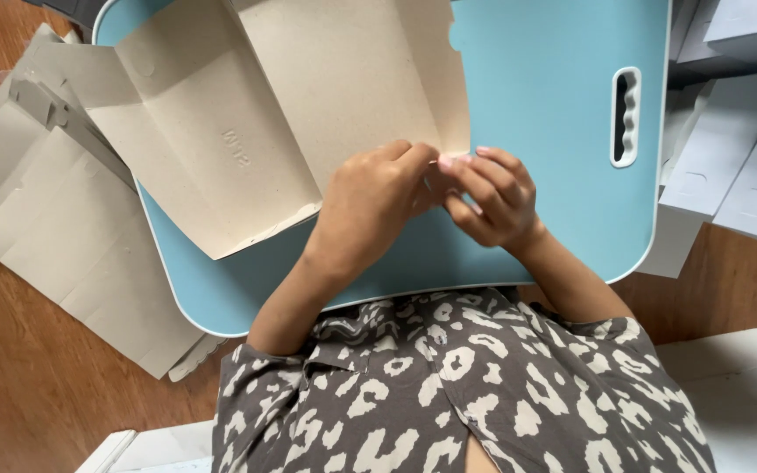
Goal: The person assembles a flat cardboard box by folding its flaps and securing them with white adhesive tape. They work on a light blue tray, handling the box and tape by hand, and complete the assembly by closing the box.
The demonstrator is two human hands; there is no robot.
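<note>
Both hands, left hand [370, 206] and right hand [492, 197], pinch the lower corner of a flat cardboard box blank [265, 114], frame centre, on the blue tabletop [554, 105]. Likely light, stiff, creases easily; best gripped at edges along folds.

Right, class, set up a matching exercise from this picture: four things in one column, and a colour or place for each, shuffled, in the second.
1. small table
2. flat cardboard sheet
3. stack of white boxes
4. floor

A. pinched at its corner by both hands
B. brown wood
C. light blue
D. at the right edge

Pairs: 1-C, 2-A, 3-D, 4-B. The left hand and right hand meet at the sheet's lower corner.
</note>
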